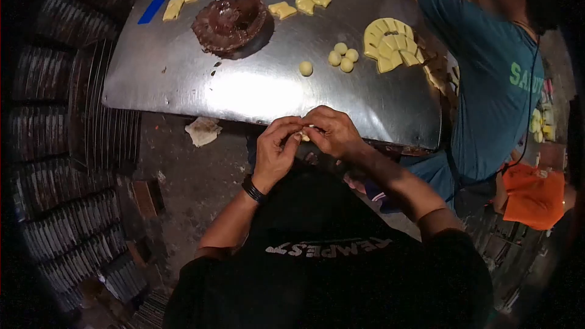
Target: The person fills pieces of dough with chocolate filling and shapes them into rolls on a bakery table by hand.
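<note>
In front of my chest, at the table's near edge, my left hand (275,147) and my right hand (334,132) meet fingertip to fingertip. Pinched between them is a small piece of pale yellow dough (305,136), mostly covered by the fingers. Beyond my hands one dough ball (306,69) sits alone, with a cluster of several dough balls (347,64) to its right. A mound of dark brown paste (234,23) rests farther back on the left. Flat yellow dough pieces (390,41) lie fanned out at the right.
The metal table (164,85) also carries a blue scraper (151,10) and smaller dough pieces (282,10), (312,3). A co-worker (481,79) stands at the right end, holding dough. Racks of trays (73,225) line the left. A pale cloth (203,131) lies below the edge.
</note>
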Demonstrator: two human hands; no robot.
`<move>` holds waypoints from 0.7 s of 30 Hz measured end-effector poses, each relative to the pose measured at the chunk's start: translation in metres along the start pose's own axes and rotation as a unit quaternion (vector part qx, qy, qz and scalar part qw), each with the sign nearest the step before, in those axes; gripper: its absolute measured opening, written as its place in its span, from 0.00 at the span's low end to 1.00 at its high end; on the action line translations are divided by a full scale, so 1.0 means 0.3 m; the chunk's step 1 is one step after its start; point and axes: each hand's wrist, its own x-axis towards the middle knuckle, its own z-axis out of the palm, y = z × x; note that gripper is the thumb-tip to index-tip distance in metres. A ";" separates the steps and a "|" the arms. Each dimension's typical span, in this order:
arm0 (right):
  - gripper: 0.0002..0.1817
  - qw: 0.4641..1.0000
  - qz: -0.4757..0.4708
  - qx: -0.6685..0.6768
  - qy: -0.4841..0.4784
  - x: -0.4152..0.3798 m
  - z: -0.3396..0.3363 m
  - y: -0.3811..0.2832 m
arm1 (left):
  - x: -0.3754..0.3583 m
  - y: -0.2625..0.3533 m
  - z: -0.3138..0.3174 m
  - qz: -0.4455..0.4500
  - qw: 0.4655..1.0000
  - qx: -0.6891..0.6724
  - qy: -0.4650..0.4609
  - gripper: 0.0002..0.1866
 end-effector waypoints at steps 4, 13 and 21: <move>0.11 0.995 0.062 0.007 0.078 0.003 0.001 -0.018 | 0.030 0.046 -0.013 -0.021 0.997 -0.067 -0.039 0.13; 0.16 0.941 0.044 -0.270 0.201 -0.203 0.059 0.234 | 0.183 -0.008 -0.077 0.004 0.944 -0.103 -0.314 0.15; 0.05 0.912 0.138 -0.272 0.274 0.056 0.004 0.223 | 0.812 -0.420 -0.899 -0.027 0.979 -0.012 0.203 0.12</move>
